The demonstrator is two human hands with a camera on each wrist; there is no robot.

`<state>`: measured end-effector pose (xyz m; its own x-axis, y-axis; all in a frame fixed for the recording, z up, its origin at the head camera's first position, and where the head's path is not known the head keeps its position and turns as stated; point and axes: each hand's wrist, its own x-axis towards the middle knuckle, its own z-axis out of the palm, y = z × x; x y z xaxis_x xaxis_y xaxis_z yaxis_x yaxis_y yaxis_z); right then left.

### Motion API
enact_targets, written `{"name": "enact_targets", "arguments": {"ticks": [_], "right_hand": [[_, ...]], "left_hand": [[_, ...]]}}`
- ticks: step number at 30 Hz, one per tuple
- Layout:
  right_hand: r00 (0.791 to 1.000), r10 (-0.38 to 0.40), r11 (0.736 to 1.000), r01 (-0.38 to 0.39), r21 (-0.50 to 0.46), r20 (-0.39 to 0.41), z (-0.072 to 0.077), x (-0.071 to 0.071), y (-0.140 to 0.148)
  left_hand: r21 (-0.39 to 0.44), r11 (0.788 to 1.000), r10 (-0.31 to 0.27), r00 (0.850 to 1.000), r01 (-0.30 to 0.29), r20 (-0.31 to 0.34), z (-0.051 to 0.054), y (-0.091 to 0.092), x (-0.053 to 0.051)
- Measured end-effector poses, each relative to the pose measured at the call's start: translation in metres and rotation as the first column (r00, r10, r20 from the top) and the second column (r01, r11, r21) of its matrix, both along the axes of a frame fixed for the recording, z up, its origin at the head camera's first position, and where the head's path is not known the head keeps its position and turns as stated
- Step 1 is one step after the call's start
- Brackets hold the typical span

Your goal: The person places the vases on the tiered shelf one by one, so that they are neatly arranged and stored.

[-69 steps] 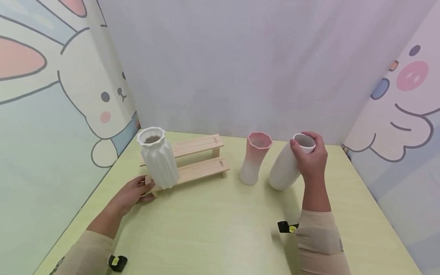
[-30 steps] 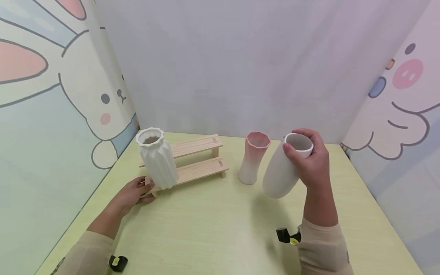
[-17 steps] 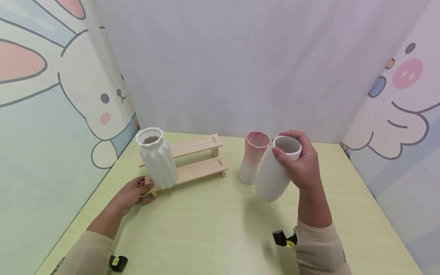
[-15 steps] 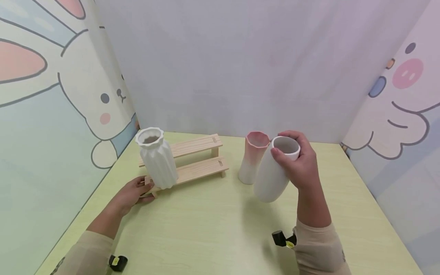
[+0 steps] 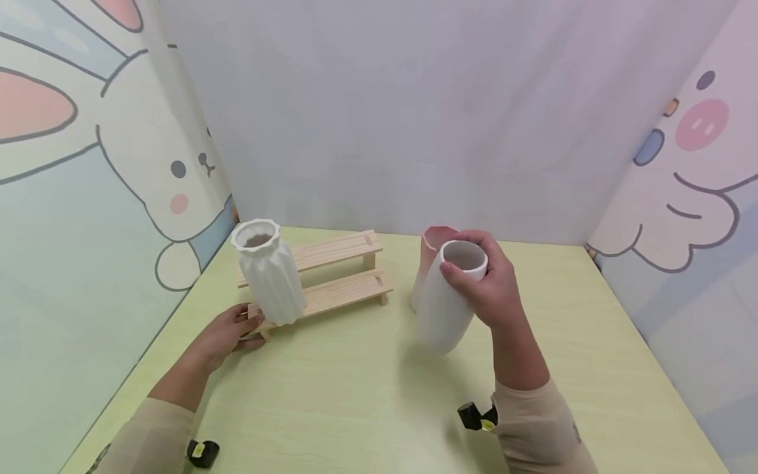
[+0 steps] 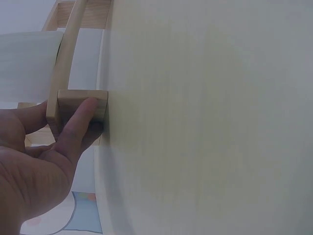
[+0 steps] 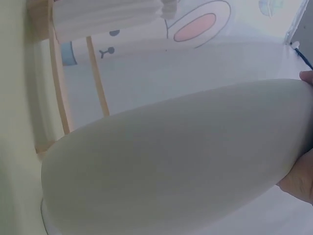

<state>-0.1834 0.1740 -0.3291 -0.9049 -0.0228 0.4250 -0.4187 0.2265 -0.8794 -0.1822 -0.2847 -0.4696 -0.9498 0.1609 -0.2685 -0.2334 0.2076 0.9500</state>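
The smooth white vase (image 5: 447,306) tilts above the table (image 5: 331,401), gripped near its rim by the right hand (image 5: 494,283) — the left hand (image 5: 227,336) holds the left end of the two-step wooden stand (image 5: 337,251), whose lower step (image 5: 343,293) bears the fluted white vase (image 5: 272,280) — and behind the first stands the pink-topped vase (image 5: 429,253).

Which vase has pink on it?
The pink-topped vase, partly hidden behind the smooth vase in the right hand. The smooth vase and the ridged vase on the wooden stand are both white outside.
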Motion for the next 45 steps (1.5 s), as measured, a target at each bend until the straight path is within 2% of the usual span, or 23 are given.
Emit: {"name": "enact_targets", "arguments": {"ticks": [6,11,14,20,35,45], "right_hand": [[0.998,0.059,0.998,-0.059,-0.022,0.004,-0.009,-0.003,-0.014],[0.988,0.137,0.988,-0.141,-0.059,-0.067,-0.016,-0.008,-0.023],[0.985,0.152,0.986,-0.157,-0.06,-0.084,-0.02,-0.01,-0.027],[0.993,0.114,0.993,-0.115,-0.031,-0.021,-0.026,-0.011,-0.035],[0.996,0.086,0.996,-0.085,0.022,-0.033,-0.029,-0.032,-0.049],[0.996,0.081,0.996,-0.082,0.037,0.02,-0.022,-0.048,-0.056]], "left_hand": [[-0.008,1.0,0.009,1.0,-0.009,0.012,0.001,-0.001,0.001],[-0.001,1.0,0.008,1.0,-0.008,0.014,0.0,0.0,0.0],[0.002,1.0,0.014,1.0,-0.014,0.015,0.0,0.0,0.0],[-0.005,1.0,0.016,1.0,-0.016,0.022,-0.001,0.001,0.0],[-0.012,1.0,0.029,0.999,-0.029,0.029,-0.002,-0.001,-0.001],[-0.011,1.0,0.024,0.999,-0.024,0.021,-0.002,-0.001,-0.001]]}}
